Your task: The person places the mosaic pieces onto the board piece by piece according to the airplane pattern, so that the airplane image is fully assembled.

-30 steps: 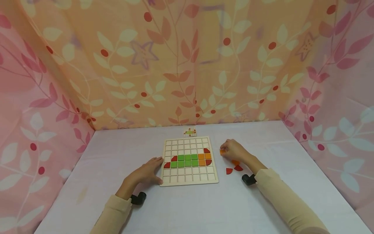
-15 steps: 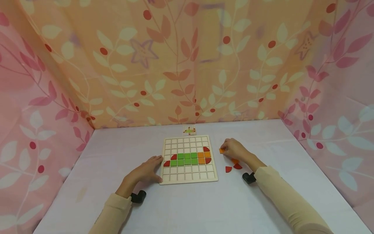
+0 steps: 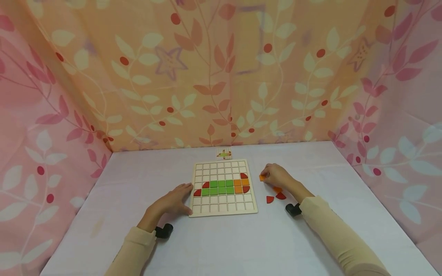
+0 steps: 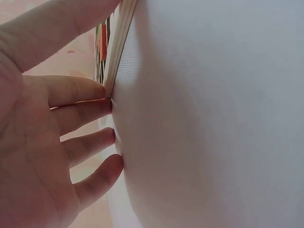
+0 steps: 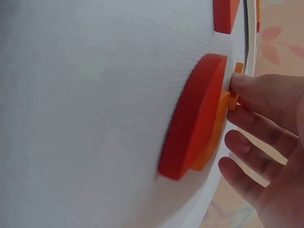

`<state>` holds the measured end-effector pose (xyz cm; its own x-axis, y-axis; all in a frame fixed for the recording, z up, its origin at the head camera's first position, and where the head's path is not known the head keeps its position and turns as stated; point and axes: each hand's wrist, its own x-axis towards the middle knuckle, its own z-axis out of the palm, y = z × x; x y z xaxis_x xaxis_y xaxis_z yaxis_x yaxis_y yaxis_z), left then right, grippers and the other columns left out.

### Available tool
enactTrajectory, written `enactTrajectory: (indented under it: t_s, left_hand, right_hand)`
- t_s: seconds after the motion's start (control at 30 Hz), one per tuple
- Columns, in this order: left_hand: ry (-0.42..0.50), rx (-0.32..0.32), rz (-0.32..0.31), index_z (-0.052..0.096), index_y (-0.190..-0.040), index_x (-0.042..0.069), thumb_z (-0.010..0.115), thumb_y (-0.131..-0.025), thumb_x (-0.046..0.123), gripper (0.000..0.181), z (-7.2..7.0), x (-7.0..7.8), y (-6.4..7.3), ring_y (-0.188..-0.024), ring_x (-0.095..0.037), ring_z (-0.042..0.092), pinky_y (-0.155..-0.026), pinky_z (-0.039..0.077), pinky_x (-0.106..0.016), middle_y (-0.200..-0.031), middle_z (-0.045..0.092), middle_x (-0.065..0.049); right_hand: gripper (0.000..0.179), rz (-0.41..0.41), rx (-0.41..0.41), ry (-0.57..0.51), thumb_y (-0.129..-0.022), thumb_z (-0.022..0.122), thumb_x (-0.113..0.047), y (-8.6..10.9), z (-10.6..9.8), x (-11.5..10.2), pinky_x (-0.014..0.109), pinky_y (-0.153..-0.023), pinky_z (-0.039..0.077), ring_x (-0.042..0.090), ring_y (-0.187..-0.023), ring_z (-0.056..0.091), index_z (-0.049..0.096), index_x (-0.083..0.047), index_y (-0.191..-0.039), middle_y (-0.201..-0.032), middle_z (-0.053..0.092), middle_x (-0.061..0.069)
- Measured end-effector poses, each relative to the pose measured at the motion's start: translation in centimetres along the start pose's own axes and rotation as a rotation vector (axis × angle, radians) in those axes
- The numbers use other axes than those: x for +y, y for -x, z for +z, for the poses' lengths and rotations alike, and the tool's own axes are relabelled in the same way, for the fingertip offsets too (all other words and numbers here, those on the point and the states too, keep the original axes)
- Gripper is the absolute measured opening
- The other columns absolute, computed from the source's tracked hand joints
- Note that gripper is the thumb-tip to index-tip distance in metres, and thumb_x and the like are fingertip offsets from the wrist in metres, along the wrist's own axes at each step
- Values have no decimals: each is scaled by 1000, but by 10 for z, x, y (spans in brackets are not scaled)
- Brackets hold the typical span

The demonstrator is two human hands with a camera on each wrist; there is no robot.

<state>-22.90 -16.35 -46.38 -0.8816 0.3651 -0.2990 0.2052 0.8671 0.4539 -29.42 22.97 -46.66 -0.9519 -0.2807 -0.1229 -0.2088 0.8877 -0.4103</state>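
A wooden grid board (image 3: pixel 222 209) lies on the white table, with green square tiles (image 3: pixel 222 187), orange square tiles and red quarter-round tiles set in its cells. My left hand (image 3: pixel 173 200) touches the board's left edge, fingers spread and fairly straight; in the left wrist view the fingertips (image 4: pixel 107 105) meet the board's side and the tabletop. To the right of the board, my right hand (image 3: pixel 277 176) pinches an orange tile (image 5: pixel 236 88) between thumb and forefinger. Just below that hand lie another orange tile (image 3: pixel 277 189) and two red quarter-round tiles (image 3: pixel 270 199).
A small picture card (image 3: pixel 223 153) with a coloured grid pattern lies behind the board. Patterned cloth (image 3: pixel 221 76) hangs at the back and both sides of the table. Each wrist wears a black camera (image 3: pixel 164 231).
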Motion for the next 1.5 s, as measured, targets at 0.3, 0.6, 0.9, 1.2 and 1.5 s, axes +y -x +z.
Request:
enactTrajectory:
  t_s: [0.3, 0.6, 0.9, 1.2, 1.5]
  left_hand:
    - [-3, -1, -21, 35, -150, 4, 86, -72, 27, 97, 1, -1, 0, -149, -36, 22, -117, 25, -58, -159, 31, -13]
    - [2, 10, -3, 35, -150, 4, 86, -72, 25, 95, -2, 0, 1, -149, -36, 20, -117, 24, -58, -159, 31, -12]
    - [1, 14, -4, 36, -150, 3, 86, -71, 25, 96, -2, -1, 4, -148, -38, 22, -117, 25, -59, -159, 31, -14]
    - [4, 14, -5, 36, -150, 4, 86, -72, 25, 95, -1, 0, 4, -149, -37, 21, -117, 24, -59, -159, 30, -12]
    - [14, 16, -5, 36, -150, 5, 86, -72, 25, 96, 1, 2, 2, -149, -36, 21, -116, 24, -60, -159, 31, -12]
  right_hand:
    - [24, -9, -5, 25, -83, 75, -8, -2, 2, -1, 38, -89, 55, 21, -91, 59, 76, -5, -106, -97, 67, 5]
    - [25, 0, -7, 33, -84, 73, -9, -1, 0, -3, 43, -96, 51, 24, -97, 58, 75, -5, -108, -102, 67, 6]
    - [24, -39, -24, 37, -85, 74, -12, -2, -2, -4, 40, -92, 53, 22, -94, 56, 75, -6, -107, -100, 67, 5]
    - [26, -105, 3, 22, -85, 74, -18, -3, -11, -12, 40, -88, 52, 22, -91, 57, 75, -5, -108, -98, 68, 5]
    - [26, -239, 38, 7, -85, 73, -19, -13, -9, -44, 38, -85, 50, 26, -91, 59, 75, -4, -106, -95, 68, 6]
